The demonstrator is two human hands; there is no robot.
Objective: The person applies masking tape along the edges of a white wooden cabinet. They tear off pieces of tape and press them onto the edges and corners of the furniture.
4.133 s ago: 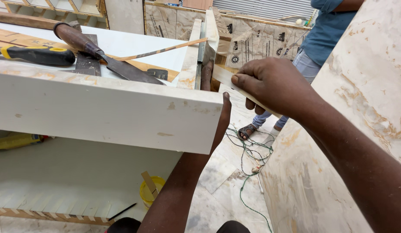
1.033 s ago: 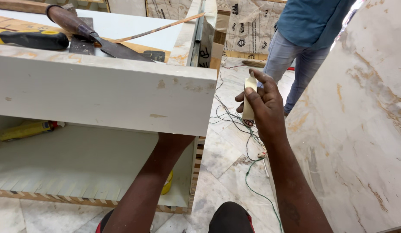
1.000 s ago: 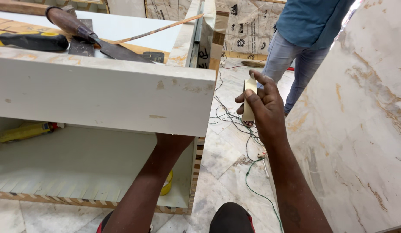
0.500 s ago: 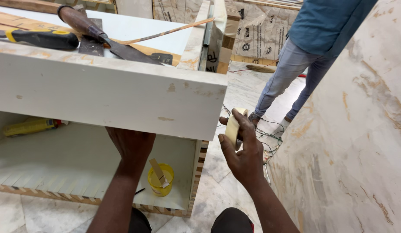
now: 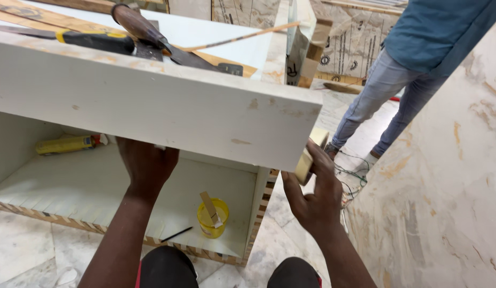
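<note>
My right hand grips a roll of masking tape against the white cabinet's front edge, my left hand presses flat beneath it, fingers open, and no tape strip shows laid yet.

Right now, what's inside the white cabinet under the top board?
Inside the white cabinet: a yellow tub holding a stick, a yellow tube at the back, a thin dark stick. The left hand and the front board hide the rest.
</note>
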